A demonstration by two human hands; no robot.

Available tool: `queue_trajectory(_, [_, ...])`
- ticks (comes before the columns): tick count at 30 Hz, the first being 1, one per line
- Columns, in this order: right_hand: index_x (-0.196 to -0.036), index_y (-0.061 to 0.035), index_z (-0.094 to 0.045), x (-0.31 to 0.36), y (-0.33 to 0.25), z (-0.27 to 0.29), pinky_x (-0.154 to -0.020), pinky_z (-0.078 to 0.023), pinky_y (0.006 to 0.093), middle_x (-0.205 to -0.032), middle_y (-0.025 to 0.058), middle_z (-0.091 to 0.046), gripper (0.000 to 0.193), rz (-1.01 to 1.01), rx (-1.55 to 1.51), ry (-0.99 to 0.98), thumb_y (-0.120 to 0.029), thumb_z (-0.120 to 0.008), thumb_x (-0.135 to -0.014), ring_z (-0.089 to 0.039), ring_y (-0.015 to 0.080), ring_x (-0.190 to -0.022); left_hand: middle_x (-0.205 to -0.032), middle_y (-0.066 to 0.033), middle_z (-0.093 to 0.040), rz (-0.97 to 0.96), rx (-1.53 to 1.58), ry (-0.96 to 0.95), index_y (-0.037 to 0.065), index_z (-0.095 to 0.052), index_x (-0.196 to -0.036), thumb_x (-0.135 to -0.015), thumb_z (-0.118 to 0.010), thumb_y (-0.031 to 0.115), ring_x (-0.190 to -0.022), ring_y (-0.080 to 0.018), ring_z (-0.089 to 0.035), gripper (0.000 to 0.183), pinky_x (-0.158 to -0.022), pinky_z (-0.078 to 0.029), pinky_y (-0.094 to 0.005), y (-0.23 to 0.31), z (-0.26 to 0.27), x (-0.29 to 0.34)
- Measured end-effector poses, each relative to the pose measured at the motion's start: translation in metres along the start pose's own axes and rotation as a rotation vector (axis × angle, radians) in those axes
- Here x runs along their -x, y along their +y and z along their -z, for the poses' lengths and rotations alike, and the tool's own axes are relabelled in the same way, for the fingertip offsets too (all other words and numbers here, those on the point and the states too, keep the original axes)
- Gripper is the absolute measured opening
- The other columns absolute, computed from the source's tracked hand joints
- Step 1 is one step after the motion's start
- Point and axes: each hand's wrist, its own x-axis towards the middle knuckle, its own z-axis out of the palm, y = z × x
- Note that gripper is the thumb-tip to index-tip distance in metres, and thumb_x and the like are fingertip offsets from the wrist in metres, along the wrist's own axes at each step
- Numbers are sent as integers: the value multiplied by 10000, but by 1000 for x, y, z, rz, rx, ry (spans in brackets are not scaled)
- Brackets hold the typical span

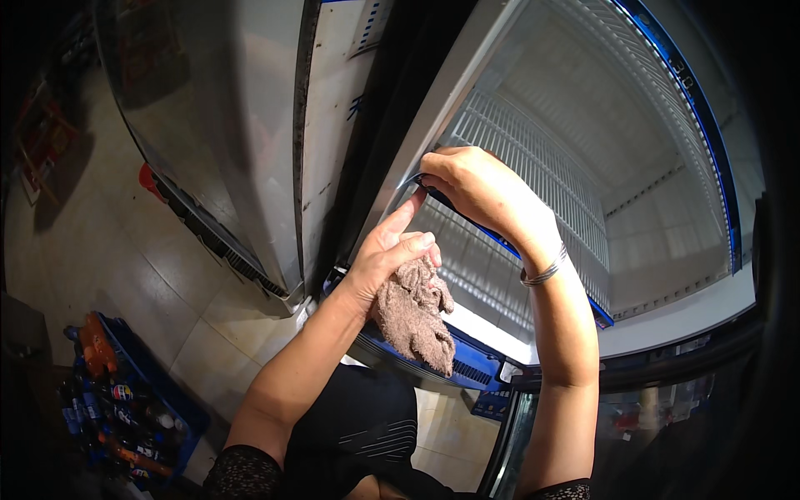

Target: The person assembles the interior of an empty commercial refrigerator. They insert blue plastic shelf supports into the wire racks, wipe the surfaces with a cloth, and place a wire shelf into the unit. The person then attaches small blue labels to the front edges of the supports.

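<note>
My left hand (390, 252) is closed on a crumpled brown cloth (414, 315), which hangs below the fingers. Its index finger points up to the left front corner of a white wire shelf (533, 158) inside an upright display fridge (667, 208). My right hand (471, 179) reaches across to that same corner, its fingers curled round the end of the shelf's blue front strip (500, 240). What the right fingertips press on is partly hidden. A metal bangle (544, 265) circles my right wrist.
The fridge's glass door (658, 417) stands swung out at the lower right. Another tall cabinet (250, 125) is close on the left. A blue crate (187, 392) with several bottles sits on the tiled floor (167, 292), and a red object (150, 181) lies behind the cabinet.
</note>
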Motion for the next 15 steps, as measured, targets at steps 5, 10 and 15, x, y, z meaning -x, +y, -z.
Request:
queue_trajectory(5, [-819, 11, -562, -2, -1, 0, -637, -504, 409, -738, 154, -605, 114, 9, -1, 14, -79, -631, -830, -634, 344, -746, -741, -82, -602, 2, 5, 7, 95, -111, -1518, -891, -596, 117, -629, -169, -623, 793, -616, -528, -286, -2, 1, -3])
queue_trajectory(10, [-824, 8, -571, 0, -1, -1, -656, -517, 401, -768, 148, -620, 110, -9, 14, 3, -87, -623, -841, -643, 334, -759, -761, -96, -603, 10, 14, -6, 98, -94, -1523, -894, -611, 135, -645, -148, -611, 815, -624, -527, -276, -1, 1, 0])
queue_trajectory(15, [-831, 2, -602, -1, -2, 0, -688, -537, 390, -801, 143, -645, 106, -35, 32, -32, -100, -607, -858, -660, 321, -787, -761, -97, -605, 8, 5, 6, 95, -92, -1523, -894, -611, 130, -647, -148, -610, 816, -622, -528, -277, -3, 2, 0])
